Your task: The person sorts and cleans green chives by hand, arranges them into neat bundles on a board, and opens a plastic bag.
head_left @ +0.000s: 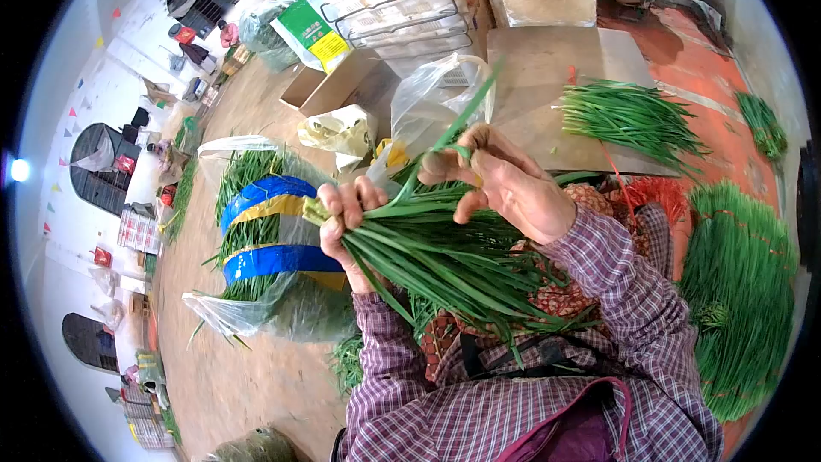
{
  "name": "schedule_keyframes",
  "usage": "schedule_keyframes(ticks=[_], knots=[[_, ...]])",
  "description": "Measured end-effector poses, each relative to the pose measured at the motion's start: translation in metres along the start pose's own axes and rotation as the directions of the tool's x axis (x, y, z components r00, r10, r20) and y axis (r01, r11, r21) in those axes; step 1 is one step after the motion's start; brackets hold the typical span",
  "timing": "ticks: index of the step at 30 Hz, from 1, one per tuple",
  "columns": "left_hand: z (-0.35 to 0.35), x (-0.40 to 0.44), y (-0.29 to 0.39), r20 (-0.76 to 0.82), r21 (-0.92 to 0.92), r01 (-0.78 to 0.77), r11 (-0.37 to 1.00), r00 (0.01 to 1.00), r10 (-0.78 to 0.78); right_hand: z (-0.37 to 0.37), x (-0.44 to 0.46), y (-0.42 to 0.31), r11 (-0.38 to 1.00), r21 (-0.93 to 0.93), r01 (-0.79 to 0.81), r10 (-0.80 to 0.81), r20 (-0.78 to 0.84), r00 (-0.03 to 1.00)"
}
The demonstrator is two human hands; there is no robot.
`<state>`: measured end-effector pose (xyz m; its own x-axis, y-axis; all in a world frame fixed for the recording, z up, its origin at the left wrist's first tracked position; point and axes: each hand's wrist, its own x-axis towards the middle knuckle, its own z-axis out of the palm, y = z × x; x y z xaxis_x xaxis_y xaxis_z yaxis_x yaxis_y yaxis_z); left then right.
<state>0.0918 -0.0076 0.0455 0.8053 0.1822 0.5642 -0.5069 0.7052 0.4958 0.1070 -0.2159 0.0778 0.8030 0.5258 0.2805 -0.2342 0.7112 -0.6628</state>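
Observation:
My left hand (351, 216) is wrapped round the pale stem end of a bunch of long green leafy stalks (453, 248), whose leaves fan out over my lap. To the right and a little higher, my right hand (505, 178) has its thumb and fingers closed on a single long green leaf (466, 115) that rises from the bunch. A tied green bundle (629, 115) lies on the cardboard to the right. Beyond my left hand, a clear plastic bag (321, 299) with blue and yellow bands holds more green stalks.
A large stack of green bundles (735, 299) stands at the right. Ahead are an open cardboard box (338, 85), a crumpled plastic bag (423, 103) and a white crate (402, 4). Red strings (658, 197) lie beside my lap. A small green bundle (761, 126) rests near the right wall.

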Motion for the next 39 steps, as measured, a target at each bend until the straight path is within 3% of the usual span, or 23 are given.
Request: schedule_keyframes(ticks=[1, 2, 4, 8, 9, 11, 13, 15, 16, 17, 20, 22, 25, 27, 28, 30, 31, 34, 35, 37, 39], knots=[[0.006, -0.001, -0.002, -0.062, 0.028, 0.007, 1.000, 0.998, -0.005, 0.000, 0.005, -0.002, 1.000, 0.004, -0.007, 0.007, 0.004, 1.000], [-0.002, 0.001, 0.000, 0.003, -0.005, 0.048, 0.999, 0.999, -0.048, 0.000, 0.010, -0.005, 0.974, -0.220, 0.049, -0.037, 0.061, 0.997], [0.007, 0.001, -0.002, -0.064, 0.027, 0.034, 0.999, 0.997, -0.032, 0.002, 0.011, -0.013, 0.807, -0.570, 0.155, -0.087, 0.145, 0.986], [-0.002, 0.005, 0.000, 0.043, -0.006, 0.097, 0.995, 0.994, -0.096, 0.003, 0.014, -0.012, 0.768, -0.591, 0.246, -0.200, 0.144, 0.969], [0.005, 0.006, -0.001, -0.058, 0.003, 0.081, 0.997, 0.995, -0.080, 0.003, 0.016, -0.013, 0.807, -0.537, 0.245, -0.197, 0.146, 0.969], [-0.001, 0.011, -0.003, -0.025, 0.029, 0.081, 0.996, 0.996, -0.080, 0.004, 0.018, -0.014, 0.875, -0.422, 0.236, -0.192, 0.143, 0.971], [0.000, 0.014, -0.007, -0.014, -0.068, 0.084, 0.994, 0.996, -0.085, 0.009, 0.024, -0.014, 0.919, -0.343, 0.196, -0.162, 0.126, 0.979], [0.002, 0.019, -0.006, -0.049, -0.149, 0.106, 0.983, 0.992, -0.114, 0.010, 0.029, -0.015, 0.939, -0.343, -0.017, 0.090, 0.198, 0.976], [-0.005, 0.024, -0.003, -0.036, -0.148, 0.108, 0.983, 0.993, -0.115, 0.007, 0.034, -0.014, 0.866, -0.496, -0.060, 0.190, 0.216, 0.958], [-0.009, 0.030, 0.002, -0.027, -0.116, 0.105, 0.988, 0.994, -0.109, 0.003, 0.037, -0.006, 0.839, -0.532, -0.115, 0.252, 0.192, 0.948], [-0.022, 0.045, 0.017, -0.003, -0.142, 0.122, 0.982, 0.992, -0.124, -0.004, 0.031, -0.008, 0.727, -0.670, -0.151, 0.313, 0.127, 0.941], [-0.047, 0.060, 0.035, -0.029, -0.132, 0.052, 0.990, 0.998, -0.056, -0.019, 0.020, -0.020, 0.663, -0.726, -0.183, 0.363, 0.098, 0.927], [-0.066, 0.072, 0.060, -0.143, -0.121, -0.026, 0.992, 0.990, 0.008, -0.049, -0.002, -0.027, 0.611, -0.756, -0.234, 0.321, -0.033, 0.946], [-0.074, 0.079, 0.070, -0.111, -0.174, -0.012, 0.985, 0.994, -0.008, -0.058, -0.009, -0.035, 0.439, -0.858, -0.268, 0.320, -0.130, 0.939], [-0.075, 0.081, 0.071, -0.122, -0.181, -0.027, 0.983, 0.993, 0.005, -0.059, -0.010, -0.039, 0.439, -0.860, -0.259, 0.319, -0.121, 0.940], [-0.074, 0.083, 0.075, -0.114, -0.048, -0.034, 0.998, 0.993, 0.028, -0.057, -0.010, -0.046, -0.126, -0.991, 0.046, -0.020, 0.049, 0.999], [-0.073, 0.085, 0.075, -0.097, -0.002, -0.031, 1.000, 0.995, 0.031, -0.052, -0.009, -0.048, -0.127, -0.990, 0.053, -0.021, 0.056, 0.998], [-0.061, 0.082, 0.067, -0.153, 0.042, -0.041, 0.998, 0.987, 0.046, -0.025, -0.005, -0.051, 0.017, -0.996, 0.093, -0.292, 0.084, 0.953], [-0.057, 0.081, 0.065, -0.192, 0.046, -0.040, 0.998, 0.980, 0.048, -0.013, -0.006, -0.049, 0.014, -0.995, 0.097, -0.293, 0.088, 0.952], [-0.049, 0.082, 0.060, -0.272, -0.001, -0.013, 1.000, 0.962, 0.012, 0.009, -0.009, -0.043, 0.152, -0.970, 0.192, -0.308, 0.138, 0.941], [-0.031, 0.076, 0.057, -0.247, 0.030, 0.069, 0.997, 0.967, -0.059, 0.025, -0.012, -0.034, 0.091, -0.962, 0.257, -0.273, 0.224, 0.936]])
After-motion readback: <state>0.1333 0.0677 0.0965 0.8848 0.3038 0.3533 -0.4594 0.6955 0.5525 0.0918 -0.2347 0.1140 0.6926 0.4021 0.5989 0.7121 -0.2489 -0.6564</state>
